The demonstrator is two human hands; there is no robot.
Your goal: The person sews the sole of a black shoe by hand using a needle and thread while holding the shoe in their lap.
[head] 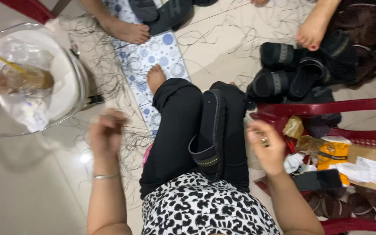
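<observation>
A black sandal (pixel 209 135) lay along the person's lap, its long axis running from the knees back toward the waist, strap end nearest the body. It sat between the two raised hands, touching neither. The right hand (pixel 267 146) hovered just beside its right edge, fingers loosely curled, nothing visibly held. The left hand (pixel 106 132) stood farther off, blurred, fingers bunched as if pinching black threads (pixel 129 139); I could not tell for certain.
</observation>
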